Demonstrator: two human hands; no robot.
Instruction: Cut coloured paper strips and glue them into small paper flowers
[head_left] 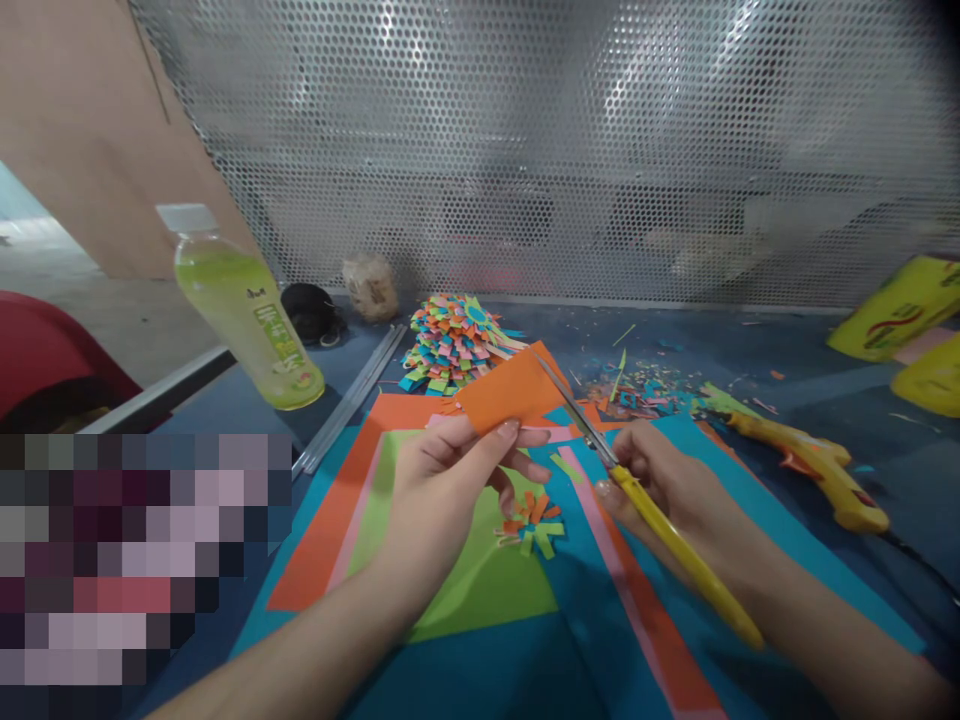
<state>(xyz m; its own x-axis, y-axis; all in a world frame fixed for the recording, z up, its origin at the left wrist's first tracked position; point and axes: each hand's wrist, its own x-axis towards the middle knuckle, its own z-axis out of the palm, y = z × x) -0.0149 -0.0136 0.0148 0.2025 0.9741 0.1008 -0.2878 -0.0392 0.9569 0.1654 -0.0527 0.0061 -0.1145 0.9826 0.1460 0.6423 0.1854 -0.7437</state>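
Between the thumb and fingers of my left hand [450, 480] is a small rectangle of orange paper [510, 388], held up and tilted. My right hand [667, 500] grips yellow-handled scissors [667, 540], whose metal blades point up and left against the right edge of that paper. Below the hands lies a little flower of orange and green paper strips [534, 524]. It rests over sheets of green paper [480, 600] and blue paper [487, 670]. Long pink and orange strips [645, 620] run toward me on the right.
Behind my hands stands a fringed multicoloured paper piece [450, 340], with paper scraps [645, 385] beside it. A yellow glue gun [817, 460] lies right. A drink bottle [240, 310] and clear sticks [352, 395] are left. Perforated metal [525, 130] closes off the back.
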